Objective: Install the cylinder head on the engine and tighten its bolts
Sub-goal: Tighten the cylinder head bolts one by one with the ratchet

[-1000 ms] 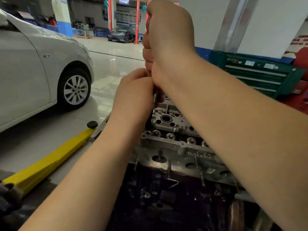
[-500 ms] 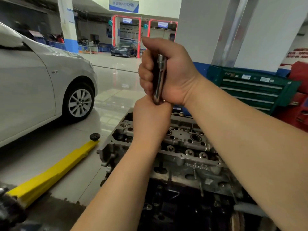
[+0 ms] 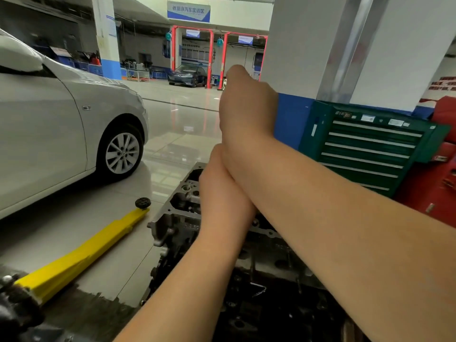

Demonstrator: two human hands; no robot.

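The grey cylinder head (image 3: 182, 208) sits on the dark engine block (image 3: 259, 304), and my arms cover most of it. My right hand (image 3: 246, 104) is raised above it as a fist with its back toward me. My left hand (image 3: 219, 191) is tucked just under the right wrist, its fingers out of sight. The metal tool handle that both hands gripped a moment ago is hidden behind them.
A yellow lift arm (image 3: 81, 255) with a black pad lies on the floor to the left. A silver car (image 3: 61, 124) stands beyond it. A green tool cabinet (image 3: 365, 146) and a red cabinet (image 3: 439, 183) stand at the right, by a white pillar (image 3: 345, 45).
Both hands have swung to the right together, and the right fist has turned its back to me, hiding the metal handle. The view has lifted and shifted, so the left end of the head shows.
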